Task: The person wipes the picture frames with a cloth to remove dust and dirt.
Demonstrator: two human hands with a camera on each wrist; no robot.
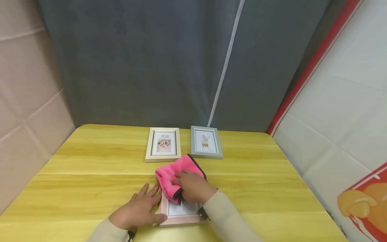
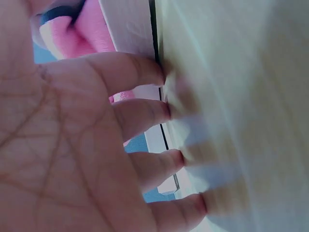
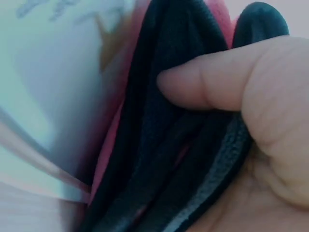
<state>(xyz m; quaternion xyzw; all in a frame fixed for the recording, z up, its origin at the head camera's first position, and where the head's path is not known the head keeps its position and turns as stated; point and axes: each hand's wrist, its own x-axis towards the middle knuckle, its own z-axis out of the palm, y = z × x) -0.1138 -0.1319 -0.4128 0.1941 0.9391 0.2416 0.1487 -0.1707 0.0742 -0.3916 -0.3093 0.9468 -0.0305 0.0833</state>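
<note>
Toward the near edge of the table (image 1: 90, 188), the pink frame (image 1: 181, 220) lies partly under the cloth (image 1: 184, 164) which the right hand (image 1: 193, 186) grips. The left hand (image 1: 140, 206), fingers spread, touches the frame's side; too light bracing could let it slide.

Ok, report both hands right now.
Left hand: open, at the edge of the pink frame.
Right hand: closed, holding the pink cloth.

The pink cloth (image 1: 183, 164) looks plush and matt, the pale-pink frame (image 1: 181, 220) smooth, the wood-grained tabletop (image 1: 90, 181) glossy.
</note>
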